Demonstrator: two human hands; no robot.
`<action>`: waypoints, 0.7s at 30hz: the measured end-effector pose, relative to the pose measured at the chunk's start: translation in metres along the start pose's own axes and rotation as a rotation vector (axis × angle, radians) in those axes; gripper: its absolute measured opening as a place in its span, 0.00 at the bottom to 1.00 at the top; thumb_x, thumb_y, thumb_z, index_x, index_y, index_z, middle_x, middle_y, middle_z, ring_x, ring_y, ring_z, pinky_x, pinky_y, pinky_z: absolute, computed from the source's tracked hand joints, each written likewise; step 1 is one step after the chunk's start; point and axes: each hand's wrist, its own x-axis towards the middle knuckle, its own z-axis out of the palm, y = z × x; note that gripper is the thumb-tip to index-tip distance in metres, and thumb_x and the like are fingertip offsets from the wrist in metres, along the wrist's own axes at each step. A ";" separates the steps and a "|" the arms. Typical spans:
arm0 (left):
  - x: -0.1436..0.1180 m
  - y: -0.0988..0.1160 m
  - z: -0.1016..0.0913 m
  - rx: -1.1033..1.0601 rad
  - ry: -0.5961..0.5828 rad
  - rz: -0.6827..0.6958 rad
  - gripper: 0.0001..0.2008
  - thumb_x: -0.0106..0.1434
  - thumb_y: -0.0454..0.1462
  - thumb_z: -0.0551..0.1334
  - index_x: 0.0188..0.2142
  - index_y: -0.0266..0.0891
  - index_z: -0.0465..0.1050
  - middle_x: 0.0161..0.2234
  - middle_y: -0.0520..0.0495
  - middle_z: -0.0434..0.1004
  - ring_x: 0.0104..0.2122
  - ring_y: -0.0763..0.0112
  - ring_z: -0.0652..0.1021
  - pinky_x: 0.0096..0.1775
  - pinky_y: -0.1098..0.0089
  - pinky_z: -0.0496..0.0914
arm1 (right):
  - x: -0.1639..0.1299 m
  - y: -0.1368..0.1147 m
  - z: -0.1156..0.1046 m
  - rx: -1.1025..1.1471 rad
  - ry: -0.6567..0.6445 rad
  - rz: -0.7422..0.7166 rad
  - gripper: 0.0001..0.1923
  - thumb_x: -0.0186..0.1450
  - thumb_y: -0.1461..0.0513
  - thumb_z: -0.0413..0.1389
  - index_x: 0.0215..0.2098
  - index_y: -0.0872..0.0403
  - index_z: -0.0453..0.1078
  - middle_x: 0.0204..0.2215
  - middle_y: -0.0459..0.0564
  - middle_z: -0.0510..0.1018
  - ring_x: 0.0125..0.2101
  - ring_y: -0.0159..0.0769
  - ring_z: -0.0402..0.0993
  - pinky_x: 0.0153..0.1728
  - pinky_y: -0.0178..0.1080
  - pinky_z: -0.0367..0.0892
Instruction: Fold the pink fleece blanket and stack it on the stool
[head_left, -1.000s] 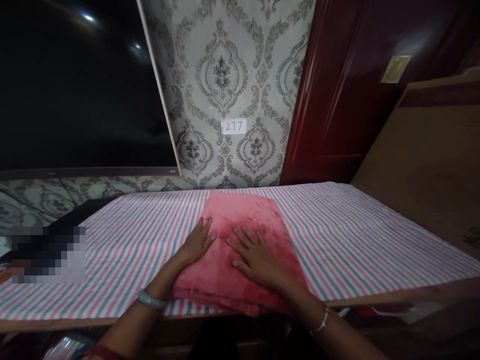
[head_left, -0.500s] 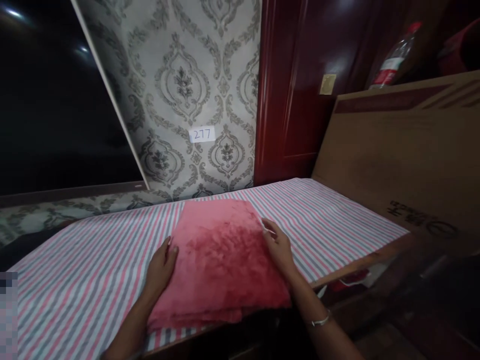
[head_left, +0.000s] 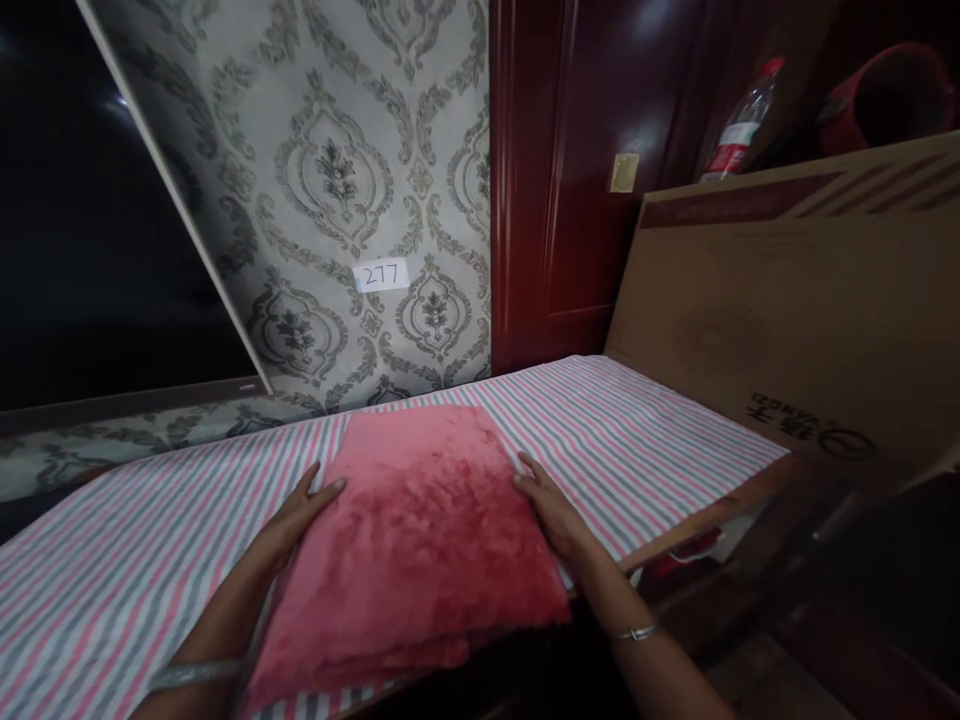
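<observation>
A folded pink-red plush cloth (head_left: 420,530) lies on a table covered with a pink, grey and white striped sheet (head_left: 637,430). My left hand (head_left: 296,520) grips the cloth's left edge, thumb on top and fingers tucked beneath. My right hand (head_left: 551,510) holds the right edge the same way, fingers partly hidden under the fabric. The cloth's near edge hangs slightly past the table's front edge. Both wrists wear bangles.
A large cardboard box (head_left: 795,300) stands against the table's right end, with a plastic bottle (head_left: 739,125) behind it. Patterned wallpaper bearing a "277" label (head_left: 381,274) and a dark red door (head_left: 585,170) rise behind. A dark screen (head_left: 82,250) fills the left.
My hands left the top of the cloth and moved out to its left and right edges, taking hold there. The view swung to the right, revealing the box and bottle.
</observation>
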 end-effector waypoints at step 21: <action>0.020 -0.043 -0.010 0.180 -0.039 0.355 0.32 0.57 0.59 0.59 0.56 0.48 0.74 0.61 0.51 0.70 0.64 0.51 0.65 0.65 0.52 0.56 | 0.009 0.005 0.006 -0.545 -0.134 -0.322 0.39 0.62 0.41 0.57 0.65 0.49 0.63 0.66 0.54 0.63 0.67 0.45 0.55 0.67 0.52 0.46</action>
